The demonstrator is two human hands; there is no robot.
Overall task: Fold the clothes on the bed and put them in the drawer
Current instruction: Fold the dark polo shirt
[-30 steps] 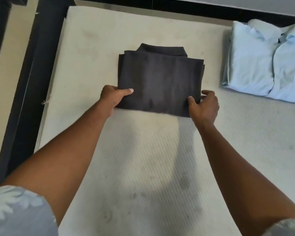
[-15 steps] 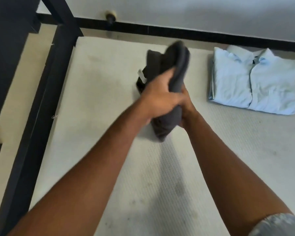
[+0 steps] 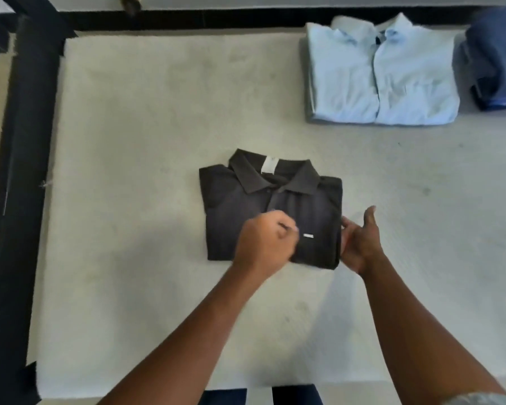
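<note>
Folded dark polo shirt (image 3: pixel 231 217) lies under curled left hand (image 3: pixel 265 244), grip unclear; open right hand (image 3: pixel 360 242) touches its right edge.

Fisted left grip (image 3: pixel 265 244) — loose right grip (image 3: pixel 360 244), thumb raised.

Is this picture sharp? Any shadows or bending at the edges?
Head view: soft overall, left hand smeared by motion; faint shadows on the mattress beside the dark shirt; black bed frame bows slightly at the left edge; no glare.
</note>
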